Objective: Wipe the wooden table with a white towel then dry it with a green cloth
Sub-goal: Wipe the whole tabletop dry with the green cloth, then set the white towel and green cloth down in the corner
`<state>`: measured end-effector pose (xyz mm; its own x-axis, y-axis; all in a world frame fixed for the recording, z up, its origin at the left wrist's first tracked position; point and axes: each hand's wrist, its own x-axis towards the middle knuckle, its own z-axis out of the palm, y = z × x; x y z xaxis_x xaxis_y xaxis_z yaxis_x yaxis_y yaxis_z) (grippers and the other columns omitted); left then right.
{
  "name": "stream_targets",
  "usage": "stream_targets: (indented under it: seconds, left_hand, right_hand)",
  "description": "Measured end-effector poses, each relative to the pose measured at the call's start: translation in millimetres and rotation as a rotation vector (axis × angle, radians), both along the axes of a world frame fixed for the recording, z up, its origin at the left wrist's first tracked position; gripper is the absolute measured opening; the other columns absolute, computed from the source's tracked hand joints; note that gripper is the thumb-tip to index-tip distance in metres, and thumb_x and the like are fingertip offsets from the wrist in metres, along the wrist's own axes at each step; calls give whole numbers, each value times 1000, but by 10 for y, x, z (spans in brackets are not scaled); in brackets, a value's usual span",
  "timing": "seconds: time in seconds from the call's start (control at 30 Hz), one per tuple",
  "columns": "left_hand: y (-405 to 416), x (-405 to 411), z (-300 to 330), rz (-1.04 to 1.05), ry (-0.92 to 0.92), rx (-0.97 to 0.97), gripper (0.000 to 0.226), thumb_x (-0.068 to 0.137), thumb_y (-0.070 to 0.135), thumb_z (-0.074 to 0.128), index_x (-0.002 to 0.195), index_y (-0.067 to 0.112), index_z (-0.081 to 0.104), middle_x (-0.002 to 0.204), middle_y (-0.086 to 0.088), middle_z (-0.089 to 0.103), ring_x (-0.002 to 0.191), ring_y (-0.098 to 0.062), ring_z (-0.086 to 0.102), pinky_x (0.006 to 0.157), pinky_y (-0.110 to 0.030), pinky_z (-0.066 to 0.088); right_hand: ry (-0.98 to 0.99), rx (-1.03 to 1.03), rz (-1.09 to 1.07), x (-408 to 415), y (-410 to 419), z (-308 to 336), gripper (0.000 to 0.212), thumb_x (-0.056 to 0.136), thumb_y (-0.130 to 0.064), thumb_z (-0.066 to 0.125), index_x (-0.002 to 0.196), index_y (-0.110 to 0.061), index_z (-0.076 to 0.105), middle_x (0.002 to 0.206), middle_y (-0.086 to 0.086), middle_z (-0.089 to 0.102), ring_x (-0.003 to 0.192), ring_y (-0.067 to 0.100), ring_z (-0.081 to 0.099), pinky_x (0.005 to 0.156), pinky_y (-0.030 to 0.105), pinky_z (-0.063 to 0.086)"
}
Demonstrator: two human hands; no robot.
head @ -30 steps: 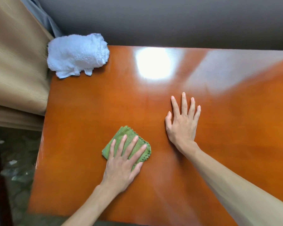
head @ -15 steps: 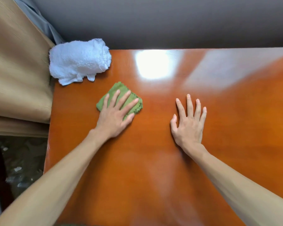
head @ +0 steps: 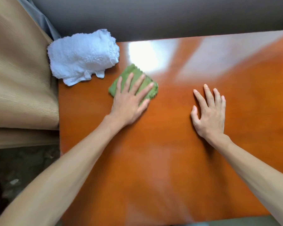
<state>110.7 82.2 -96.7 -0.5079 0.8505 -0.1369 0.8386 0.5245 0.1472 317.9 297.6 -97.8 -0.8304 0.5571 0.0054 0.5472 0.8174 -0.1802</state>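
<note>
Glossy orange wooden table, grey wall

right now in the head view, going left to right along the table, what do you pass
white towel → green cloth under the left hand → right hand flat on the bare wooden table

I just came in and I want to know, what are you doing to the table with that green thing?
A person is drying the wooden table with a green cloth. The left hand presses flat on the cloth with straight fingers, near the far left corner. The right hand rests open on the bare wood, holding nothing. The white towel lies bunched on the far left corner, beside the cloth, and no hand touches it.
</note>
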Motion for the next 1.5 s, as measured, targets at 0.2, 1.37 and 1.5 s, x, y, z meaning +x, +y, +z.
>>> stream_targets:
  seconds: [0.2, 1.37, 1.5]
  left_hand:
    - [-928, 1308, 6, -18, -23, -11, 62, 95, 52, 42, 154, 39, 29, 164, -2, 26, 150, -38, 21, 117, -63, 17]
    - [-1445, 1039, 8, 512, -47, 17, 58, 96, 49, 38, 153, 37, 35, 164, -3, 27, 148, -38, 28, 116, -65, 19]
    - [-1450, 1035, 9, 506, -29, 10, 59, 97, 48, 38, 154, 36, 33, 164, -3, 27, 148, -38, 27, 117, -64, 18]
  right_hand:
    - [9, 5, 3, -5, -5, 18, 57, 96, -37, 35, 152, -25, 38, 163, 7, 26, 150, 35, 20, 122, 53, 12]
    - [345, -1220, -791, -3174, -1771, 653, 112, 57, -43, 88, 149, -14, 31, 135, 9, 59, 112, 30, 63, 93, 43, 55]
    - [412, -1456, -804, -3082, -1742, 730, 96, 44, -38, 83, 134, -15, 59, 99, 4, 76, 80, 22, 72, 74, 34, 61]
